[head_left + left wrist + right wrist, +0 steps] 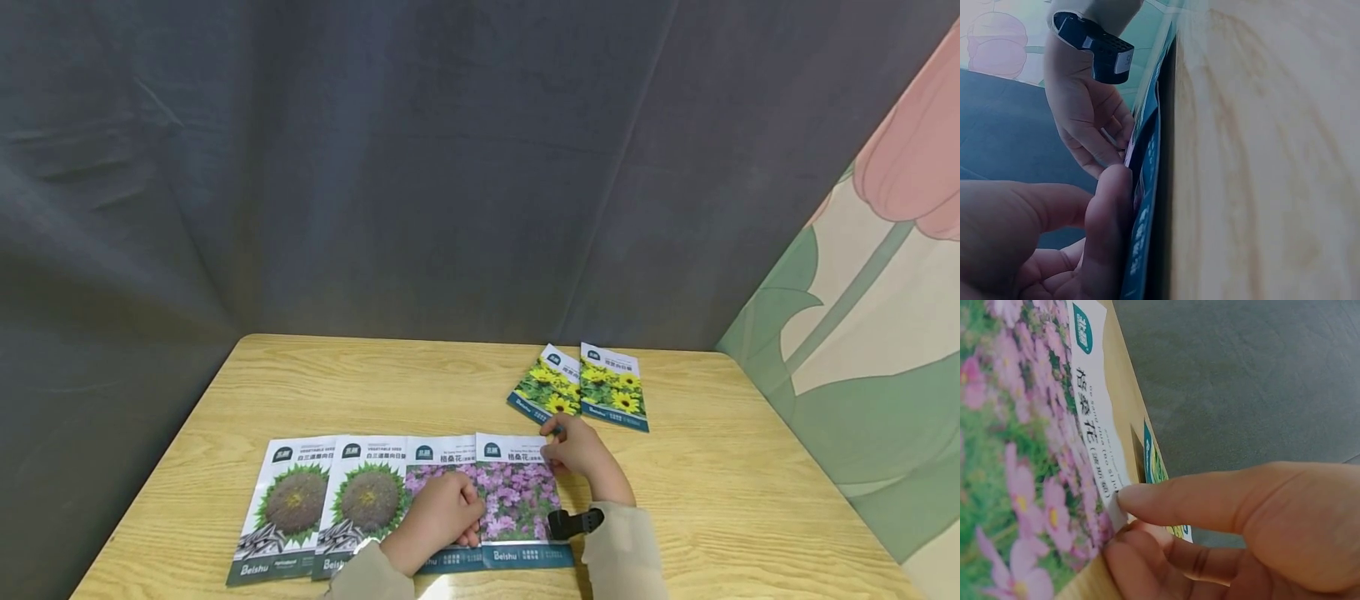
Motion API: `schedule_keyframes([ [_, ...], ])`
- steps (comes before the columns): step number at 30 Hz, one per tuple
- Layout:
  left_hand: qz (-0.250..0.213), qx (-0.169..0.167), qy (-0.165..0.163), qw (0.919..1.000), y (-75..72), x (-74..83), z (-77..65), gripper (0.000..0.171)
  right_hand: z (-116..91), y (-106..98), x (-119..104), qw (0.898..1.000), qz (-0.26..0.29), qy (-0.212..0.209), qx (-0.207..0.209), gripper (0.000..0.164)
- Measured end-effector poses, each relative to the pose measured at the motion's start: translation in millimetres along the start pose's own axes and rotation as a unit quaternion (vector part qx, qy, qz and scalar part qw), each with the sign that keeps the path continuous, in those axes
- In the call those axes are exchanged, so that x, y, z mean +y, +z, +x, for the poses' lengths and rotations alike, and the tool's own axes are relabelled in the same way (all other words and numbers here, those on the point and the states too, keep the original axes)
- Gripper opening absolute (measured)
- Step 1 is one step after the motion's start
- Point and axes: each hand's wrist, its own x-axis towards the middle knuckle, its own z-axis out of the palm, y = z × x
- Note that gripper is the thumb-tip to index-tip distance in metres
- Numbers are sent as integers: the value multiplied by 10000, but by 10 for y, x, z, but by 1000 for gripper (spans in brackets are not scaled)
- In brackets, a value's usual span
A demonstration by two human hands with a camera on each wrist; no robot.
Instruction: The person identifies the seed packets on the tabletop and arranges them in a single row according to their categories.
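Observation:
A row of overlapping seed packets lies along the table's front. Two sunflower-head packets [295, 504] are at the left, two pink-flower seed packets at the right. My right hand [579, 450] pinches the upper right edge of the rightmost pink-flower seed packet [517, 500], thumb on its white printed face in the right wrist view. With fingers bent, my left hand [442, 512] rests over the other pink-flower packet [420, 479], fingertips right at the rightmost one's left edge; I cannot tell whether they pinch it. The left wrist view shows the packets' blue bottom edges [1141, 250] slightly parted.
Two yellow-flower seed packets [613, 387] lie farther back on the wooden table [360, 383], one tilted and partly under the other. A dark grey cloth [420, 167] hangs behind the table. A tulip-patterned wall [885, 333] stands at the right.

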Motion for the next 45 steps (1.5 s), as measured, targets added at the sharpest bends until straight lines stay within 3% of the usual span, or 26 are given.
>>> schedule_keyframes([
  [12,-107,-122,-95,9998,-19,91,-38,21,-38,-50,-16,9998,120,-81,-141,20],
  [17,-39,-142,133,9998,-63,115,-22,17,-32,-101,-2,9998,83,-179,-69,21],
  [26,122,54,629,9979,-120,204,48,4,-11,-213,19,9974,24,-465,543,23],
  [34,359,334,685,9964,-153,341,131,22,19,-249,64,9934,-54,-386,1081,29],
  [45,303,472,621,9965,-198,490,441,44,11,-248,57,9947,288,-100,979,39],
])
